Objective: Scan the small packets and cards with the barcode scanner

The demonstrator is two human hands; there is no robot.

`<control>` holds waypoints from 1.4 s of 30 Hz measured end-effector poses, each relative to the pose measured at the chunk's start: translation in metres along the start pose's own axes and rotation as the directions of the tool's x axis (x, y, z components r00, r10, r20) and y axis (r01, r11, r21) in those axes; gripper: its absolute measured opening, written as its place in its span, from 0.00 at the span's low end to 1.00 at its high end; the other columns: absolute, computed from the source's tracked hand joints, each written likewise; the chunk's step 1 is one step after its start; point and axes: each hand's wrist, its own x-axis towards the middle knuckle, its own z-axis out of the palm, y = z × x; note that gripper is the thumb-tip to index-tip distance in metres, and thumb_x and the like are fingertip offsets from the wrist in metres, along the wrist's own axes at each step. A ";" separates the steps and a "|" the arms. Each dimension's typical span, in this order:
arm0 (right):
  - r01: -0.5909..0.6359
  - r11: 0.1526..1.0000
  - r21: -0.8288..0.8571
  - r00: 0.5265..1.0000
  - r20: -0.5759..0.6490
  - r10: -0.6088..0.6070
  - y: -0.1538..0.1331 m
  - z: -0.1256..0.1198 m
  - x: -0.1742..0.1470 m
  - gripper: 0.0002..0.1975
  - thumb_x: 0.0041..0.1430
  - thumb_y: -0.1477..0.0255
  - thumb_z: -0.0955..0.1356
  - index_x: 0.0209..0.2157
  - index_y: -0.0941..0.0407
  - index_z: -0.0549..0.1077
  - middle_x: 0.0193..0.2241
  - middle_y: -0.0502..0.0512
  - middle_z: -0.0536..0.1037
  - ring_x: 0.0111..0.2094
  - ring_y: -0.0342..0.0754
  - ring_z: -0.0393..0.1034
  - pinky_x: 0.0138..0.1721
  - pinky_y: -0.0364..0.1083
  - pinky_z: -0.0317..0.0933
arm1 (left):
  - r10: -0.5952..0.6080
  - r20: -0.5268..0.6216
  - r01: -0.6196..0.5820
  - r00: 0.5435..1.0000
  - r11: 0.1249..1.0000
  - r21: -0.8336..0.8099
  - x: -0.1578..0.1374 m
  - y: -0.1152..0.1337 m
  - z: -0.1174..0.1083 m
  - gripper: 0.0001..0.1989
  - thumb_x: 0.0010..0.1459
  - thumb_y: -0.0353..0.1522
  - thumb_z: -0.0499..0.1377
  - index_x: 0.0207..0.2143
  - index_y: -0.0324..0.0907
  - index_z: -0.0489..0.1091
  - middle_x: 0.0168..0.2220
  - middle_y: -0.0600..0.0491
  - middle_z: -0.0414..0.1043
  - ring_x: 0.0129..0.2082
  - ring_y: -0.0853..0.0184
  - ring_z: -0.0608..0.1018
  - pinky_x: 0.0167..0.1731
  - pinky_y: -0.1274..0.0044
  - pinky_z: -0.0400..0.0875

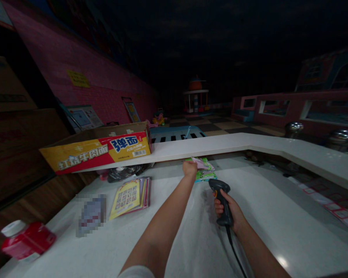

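Head: pink packet [201,163] held; open carton [104,151], contents hidden.

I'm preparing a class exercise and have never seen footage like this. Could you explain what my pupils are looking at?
There is no robot here: a person works bare-handed, and the one picture comes from a camera worn on the head, looking forward and down. The right hand holds a dark, corded handheld scanner. The left hand reaches out and appears to grip a pale pink packet, with green packets beneath it. On the pale counter are a stack of booklets and, further left, a red bottle. A printed cardboard box sits on the raised ledge behind.
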 end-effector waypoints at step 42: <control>0.007 1.000 -0.015 1.000 0.026 -0.006 -0.001 -0.003 0.003 0.10 0.59 0.66 0.70 0.34 0.59 0.70 0.17 0.45 0.66 0.14 0.36 0.57 0.14 0.34 0.53 | 0.439 0.072 -0.406 0.895 0.739 0.538 0.000 -0.015 0.001 0.15 0.57 0.27 0.55 0.42 0.46 0.78 0.48 0.48 0.75 0.49 0.58 0.73 0.49 0.69 0.65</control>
